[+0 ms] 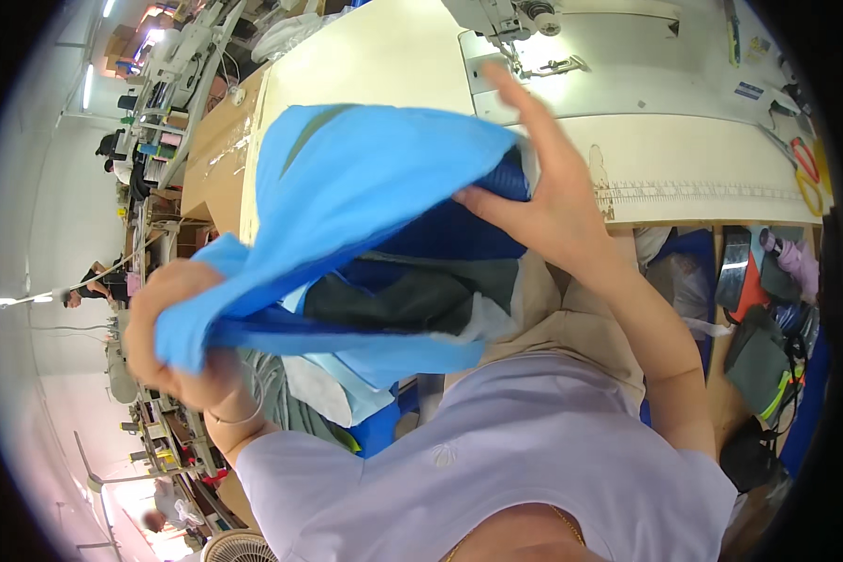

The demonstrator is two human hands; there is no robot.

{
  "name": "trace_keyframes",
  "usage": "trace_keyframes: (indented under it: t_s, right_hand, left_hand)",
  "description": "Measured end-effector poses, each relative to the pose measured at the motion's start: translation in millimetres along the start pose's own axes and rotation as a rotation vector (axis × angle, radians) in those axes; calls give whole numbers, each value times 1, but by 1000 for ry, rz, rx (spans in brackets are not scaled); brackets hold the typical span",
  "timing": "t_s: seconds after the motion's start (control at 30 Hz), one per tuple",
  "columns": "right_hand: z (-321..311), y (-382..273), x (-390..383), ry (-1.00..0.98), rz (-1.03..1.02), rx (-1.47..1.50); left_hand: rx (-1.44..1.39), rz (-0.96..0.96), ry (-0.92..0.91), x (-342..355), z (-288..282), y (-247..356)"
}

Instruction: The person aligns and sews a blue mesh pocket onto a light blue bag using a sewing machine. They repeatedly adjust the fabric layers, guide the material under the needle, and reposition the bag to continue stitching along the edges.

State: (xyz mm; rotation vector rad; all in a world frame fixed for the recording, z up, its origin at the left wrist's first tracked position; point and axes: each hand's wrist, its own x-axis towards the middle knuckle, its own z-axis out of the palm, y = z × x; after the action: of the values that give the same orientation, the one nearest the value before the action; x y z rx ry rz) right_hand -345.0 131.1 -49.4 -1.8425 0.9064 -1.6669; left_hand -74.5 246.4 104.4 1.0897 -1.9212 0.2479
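Across a cream table (pixel 375 56), the left hand (pixel 148 318) grips blue cloth (pixel 375 178) above the lap (pixel 562 339), the right hand (pixel 560 201) splayed at its edge, hold unclear, apparently opening it out, a step next calling for even tension.

Brightly lit: fluorescent tubes (pixel 88 86) glow at ten o'clock and glare whitens the sewing-machine bed (pixel 618 89) at one. Motion blurs the left hand (pixel 173 328) near nine; fisheye edges bend into black corners.
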Motion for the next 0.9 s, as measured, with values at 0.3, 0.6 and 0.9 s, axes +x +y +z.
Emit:
trace_keyframes:
  t_s: [0.3,0.6,0.9]
  right_hand:
    - [28,-25,-87,-820,480,463]
    - [25,0,-96,-288,1237,994]
    - [16,-12,-123,-421,965,740]
  left_hand:
    - [484,413,95,130,47,-103]
    - [292,211,-573,56,247,-102]
    - [19,161,-682,-14,242,-110]
